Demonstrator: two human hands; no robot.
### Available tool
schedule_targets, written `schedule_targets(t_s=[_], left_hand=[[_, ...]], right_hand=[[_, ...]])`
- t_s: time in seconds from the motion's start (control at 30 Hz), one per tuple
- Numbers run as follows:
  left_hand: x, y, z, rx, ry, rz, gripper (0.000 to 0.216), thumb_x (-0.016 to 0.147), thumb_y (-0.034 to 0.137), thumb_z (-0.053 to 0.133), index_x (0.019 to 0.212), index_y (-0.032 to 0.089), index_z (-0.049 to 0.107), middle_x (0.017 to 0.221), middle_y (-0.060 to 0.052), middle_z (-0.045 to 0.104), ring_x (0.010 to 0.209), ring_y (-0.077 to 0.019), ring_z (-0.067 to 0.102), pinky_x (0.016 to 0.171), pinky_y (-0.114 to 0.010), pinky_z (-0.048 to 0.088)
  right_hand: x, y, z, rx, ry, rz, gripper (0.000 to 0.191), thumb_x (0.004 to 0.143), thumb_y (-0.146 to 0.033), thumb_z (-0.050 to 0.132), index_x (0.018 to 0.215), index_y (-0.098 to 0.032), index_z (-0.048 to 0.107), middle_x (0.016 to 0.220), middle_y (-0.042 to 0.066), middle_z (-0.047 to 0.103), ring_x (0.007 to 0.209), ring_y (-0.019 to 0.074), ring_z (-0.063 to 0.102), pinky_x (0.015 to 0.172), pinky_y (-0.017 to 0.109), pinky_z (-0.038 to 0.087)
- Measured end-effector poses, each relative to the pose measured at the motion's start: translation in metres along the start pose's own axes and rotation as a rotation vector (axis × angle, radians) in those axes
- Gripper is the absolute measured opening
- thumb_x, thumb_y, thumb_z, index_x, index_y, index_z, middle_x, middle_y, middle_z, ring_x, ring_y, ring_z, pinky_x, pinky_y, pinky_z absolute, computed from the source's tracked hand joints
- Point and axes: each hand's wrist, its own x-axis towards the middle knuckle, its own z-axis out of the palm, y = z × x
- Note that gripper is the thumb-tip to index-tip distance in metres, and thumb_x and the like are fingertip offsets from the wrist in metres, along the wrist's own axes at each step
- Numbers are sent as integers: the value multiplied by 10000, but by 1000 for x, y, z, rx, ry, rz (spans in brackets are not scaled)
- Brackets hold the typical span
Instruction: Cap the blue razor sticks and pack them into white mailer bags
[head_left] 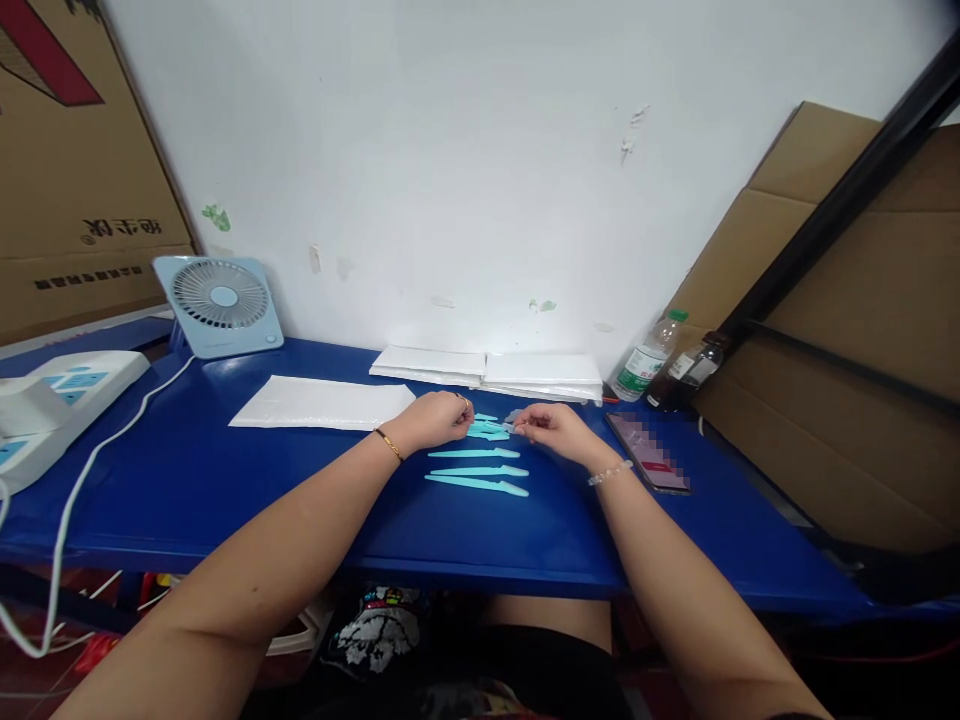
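Both my hands rest on the blue table (pixel 225 480), meeting over a small bunch of slim turquoise plastic sticks (pixel 487 429). My left hand (pixel 433 420) is curled with its fingertips pinched on one end of the bunch. My right hand (pixel 553 428) is curled too, its fingertips pinched on the other end. Three more turquoise sticks (pixel 480 470) lie side by side on the table just in front of my hands, apart from them.
A flat white bag (pixel 319 403) lies left of my hands, and stacks of white bags (pixel 487 370) sit against the wall. A phone (pixel 649 452), two bottles (pixel 660 365), a small blue fan (pixel 220 305), a white machine (pixel 45 405) and cardboard (pixel 840 330) surround the space.
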Motion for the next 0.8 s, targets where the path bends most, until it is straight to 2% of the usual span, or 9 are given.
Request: schedule_targets(t_s=[0.23, 0.47, 0.63, 0.8], left_hand=[[0, 3, 0, -11, -15, 14, 201, 777, 225, 474, 820, 188, 666, 761, -32, 685, 651, -156, 586, 540, -241, 345], [0, -1, -1, -23, -9, 6, 200, 774, 228, 484, 821, 180, 672, 769, -39, 687, 651, -152, 581, 529, -235, 329], [0, 5, -1, -81, -21, 14, 213, 794, 243, 480, 855, 176, 672, 772, -36, 687, 658, -148, 586, 543, -223, 351], [-2, 8, 1, -188, -128, 53, 201, 790, 240, 496, 859, 186, 678, 809, -22, 696, 674, -138, 600, 566, -210, 384]], right_hand=[[-1, -7, 3, -51, -13, -37, 250, 801, -391, 599, 857, -159, 673, 714, 31, 650, 586, 120, 544, 562, 240, 457], [-2, -3, -3, -67, 44, -31, 252, 793, -402, 611, 843, -161, 667, 654, 12, 620, 579, 127, 537, 555, 243, 434], [-1, -8, 5, -43, -5, -51, 250, 793, -402, 609, 844, -164, 668, 758, 34, 658, 592, 121, 546, 555, 237, 437], [-1, -12, 7, -28, -86, -52, 246, 793, -394, 611, 860, -167, 679, 674, 16, 632, 573, 125, 552, 550, 237, 437]])
